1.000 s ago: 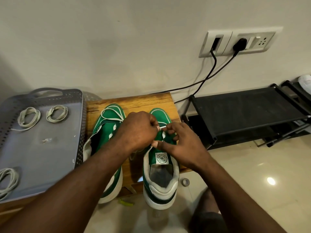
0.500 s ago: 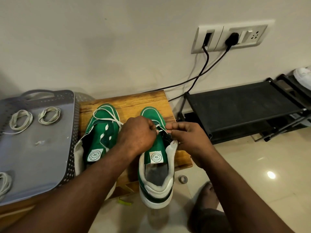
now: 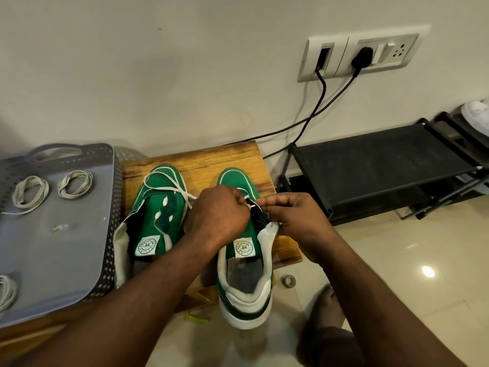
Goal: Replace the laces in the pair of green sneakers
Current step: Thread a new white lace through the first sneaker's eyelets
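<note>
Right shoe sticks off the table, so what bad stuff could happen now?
1. The right sneaker has its heel hanging past the table edge; a hard tug could tip it onto the floor.
2. The left hand pinches a tiny lace tip while the right hand holds that sneaker's flap; the tip might slip free.
3. The loose lace across the left sneaker runs toward the left hand and may snag.

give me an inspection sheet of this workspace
surface: wooden stool under left sneaker and right sneaker
job's things: left sneaker loosely laced; right sneaker heel overhangs the edge; coiled laces in gray tray
clutter: small ring and yellow-green scrap on floor
hands: left hand and right hand pinch a lace end over the right sneaker
cables: two black cables plugged into wall sockets
surroundings: black shoe rack, white wall
</note>
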A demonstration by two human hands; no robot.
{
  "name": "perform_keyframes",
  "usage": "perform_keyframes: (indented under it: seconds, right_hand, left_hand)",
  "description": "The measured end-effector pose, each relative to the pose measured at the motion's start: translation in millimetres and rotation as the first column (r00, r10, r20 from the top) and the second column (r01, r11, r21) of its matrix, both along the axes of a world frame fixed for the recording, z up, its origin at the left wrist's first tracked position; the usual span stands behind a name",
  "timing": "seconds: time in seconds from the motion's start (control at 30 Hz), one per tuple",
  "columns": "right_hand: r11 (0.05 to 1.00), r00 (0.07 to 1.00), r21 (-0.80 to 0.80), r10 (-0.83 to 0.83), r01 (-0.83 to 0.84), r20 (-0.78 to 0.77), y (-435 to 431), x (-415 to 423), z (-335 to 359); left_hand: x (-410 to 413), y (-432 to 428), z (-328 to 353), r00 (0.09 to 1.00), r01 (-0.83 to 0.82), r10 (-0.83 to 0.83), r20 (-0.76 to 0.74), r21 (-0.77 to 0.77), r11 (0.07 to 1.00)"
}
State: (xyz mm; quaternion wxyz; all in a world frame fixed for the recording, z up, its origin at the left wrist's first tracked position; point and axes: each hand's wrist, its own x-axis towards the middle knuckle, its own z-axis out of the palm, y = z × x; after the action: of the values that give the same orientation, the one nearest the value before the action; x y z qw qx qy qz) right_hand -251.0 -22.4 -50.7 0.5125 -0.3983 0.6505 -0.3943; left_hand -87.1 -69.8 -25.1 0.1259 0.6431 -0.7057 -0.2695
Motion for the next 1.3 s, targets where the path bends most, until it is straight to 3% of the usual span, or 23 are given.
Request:
perform_keyframes:
  seconds: [0.17,0.33,0.5,0.8,1.1,1.3]
  right_hand:
    - [0.999,0.998,-0.028,-0.038,0.037,-0.055,0,4,-3]
    - [0.999,0.998,-0.026,-0.045,0.044,-0.045,0,5,-5]
    - [0.999,0.999,-0.005,-0.039,0.039,0.006,0,5,-6]
    - [0.999,0.999,-0.008,-0.035,0.035,0.012,2,5,-4]
    - [1.000,0.999,-0.005,-0.028,0.028,0.023,-1,4,-7]
    - [0.999,0.999,0.006,-0.031,0.031,0.014,-1,6,-4]
  left_hand:
    - [-3,3,1,0.998,0.021,-0.020,0.056,-0.023,1.000]
    - [-4,4,1,1.000,0.006,-0.006,-0.001,-0.131,0.991]
    - [-5,4,1,0.995,0.047,-0.040,0.090,-0.081,0.996]
    - [-5,1,-1,0.953,0.251,-0.228,0.197,-0.101,0.963]
    - [-2,-6,0,0.974,0.137,-0.122,0.192,-0.066,0.988]
    - [4,-8,-3,0.972,0.159,-0.143,0.184,-0.077,0.984]
